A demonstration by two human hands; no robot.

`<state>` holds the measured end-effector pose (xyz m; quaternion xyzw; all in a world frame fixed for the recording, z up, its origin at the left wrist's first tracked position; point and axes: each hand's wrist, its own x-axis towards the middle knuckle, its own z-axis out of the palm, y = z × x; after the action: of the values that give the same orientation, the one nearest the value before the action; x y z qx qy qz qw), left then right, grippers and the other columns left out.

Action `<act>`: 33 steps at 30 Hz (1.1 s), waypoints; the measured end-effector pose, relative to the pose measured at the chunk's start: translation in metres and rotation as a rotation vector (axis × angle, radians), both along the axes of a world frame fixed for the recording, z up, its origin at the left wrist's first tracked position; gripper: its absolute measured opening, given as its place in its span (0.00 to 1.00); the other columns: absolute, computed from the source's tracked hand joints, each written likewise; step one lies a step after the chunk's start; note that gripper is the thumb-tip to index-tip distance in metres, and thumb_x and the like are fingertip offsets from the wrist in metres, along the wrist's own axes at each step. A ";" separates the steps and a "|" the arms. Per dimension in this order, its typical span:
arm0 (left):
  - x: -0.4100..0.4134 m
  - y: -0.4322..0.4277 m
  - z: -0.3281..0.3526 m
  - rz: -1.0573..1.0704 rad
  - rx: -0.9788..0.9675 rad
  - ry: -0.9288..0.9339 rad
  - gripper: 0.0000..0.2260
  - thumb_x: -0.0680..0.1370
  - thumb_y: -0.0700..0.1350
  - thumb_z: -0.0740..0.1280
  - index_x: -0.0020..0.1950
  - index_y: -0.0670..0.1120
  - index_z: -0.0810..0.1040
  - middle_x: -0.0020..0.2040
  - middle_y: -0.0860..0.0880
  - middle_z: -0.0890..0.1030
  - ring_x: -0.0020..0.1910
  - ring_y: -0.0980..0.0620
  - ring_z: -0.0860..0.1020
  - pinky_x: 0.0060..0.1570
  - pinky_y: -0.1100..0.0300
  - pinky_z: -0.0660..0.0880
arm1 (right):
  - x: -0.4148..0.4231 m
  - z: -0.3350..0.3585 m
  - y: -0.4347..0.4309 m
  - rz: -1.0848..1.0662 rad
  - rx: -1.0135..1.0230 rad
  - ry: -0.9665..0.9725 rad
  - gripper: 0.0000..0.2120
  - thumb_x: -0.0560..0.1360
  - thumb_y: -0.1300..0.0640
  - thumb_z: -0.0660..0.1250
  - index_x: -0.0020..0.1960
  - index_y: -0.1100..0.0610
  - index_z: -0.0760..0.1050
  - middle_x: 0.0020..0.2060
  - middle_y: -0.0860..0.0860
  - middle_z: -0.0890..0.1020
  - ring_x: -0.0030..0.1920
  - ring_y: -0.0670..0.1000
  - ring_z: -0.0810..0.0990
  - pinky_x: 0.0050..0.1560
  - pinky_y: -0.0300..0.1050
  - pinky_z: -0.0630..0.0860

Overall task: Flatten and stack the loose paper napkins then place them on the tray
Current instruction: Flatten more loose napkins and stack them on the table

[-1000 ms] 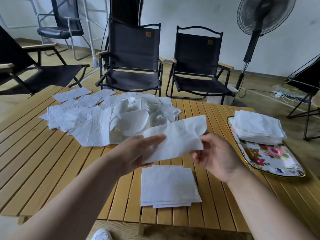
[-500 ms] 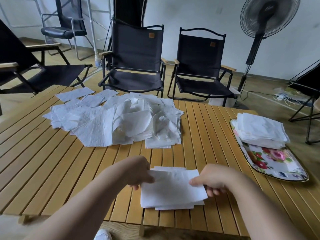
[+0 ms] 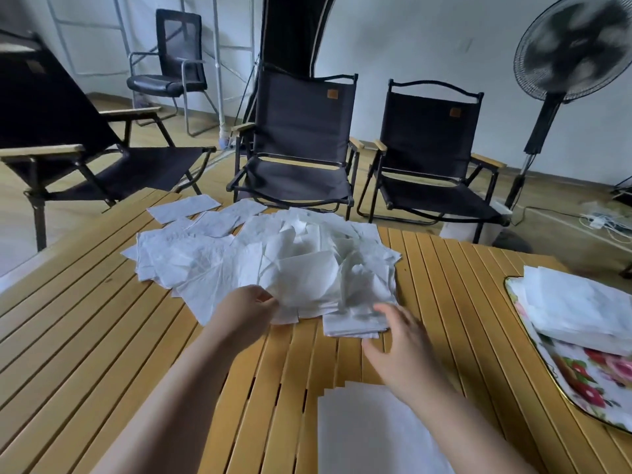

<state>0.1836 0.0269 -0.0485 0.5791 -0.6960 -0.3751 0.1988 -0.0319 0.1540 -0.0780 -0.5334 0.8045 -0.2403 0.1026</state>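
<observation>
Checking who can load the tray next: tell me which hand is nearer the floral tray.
Right. The right hand reaches the napkin pile's near edge, closer to the floral tray; the left hand lies farther left.

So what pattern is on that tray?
The tray has a floral print, red and pink flowers on white, seen in the head view.

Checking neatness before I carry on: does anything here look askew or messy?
Yes. The loose napkin pile sprawls crumpled across the table, and the stack on the tray sits crooked, overhanging its far rim.
</observation>
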 end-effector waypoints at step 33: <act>-0.022 0.018 -0.015 -0.198 -0.113 0.055 0.26 0.75 0.53 0.73 0.70 0.52 0.70 0.62 0.51 0.76 0.55 0.53 0.77 0.47 0.61 0.78 | -0.029 0.009 -0.064 0.292 0.032 0.114 0.13 0.78 0.52 0.68 0.62 0.53 0.77 0.66 0.45 0.74 0.67 0.49 0.68 0.68 0.47 0.66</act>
<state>0.1617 0.0444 -0.0637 0.4850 -0.7641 -0.3686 0.2124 -0.0608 0.0898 -0.0685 -0.6556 0.7268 -0.1791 0.0990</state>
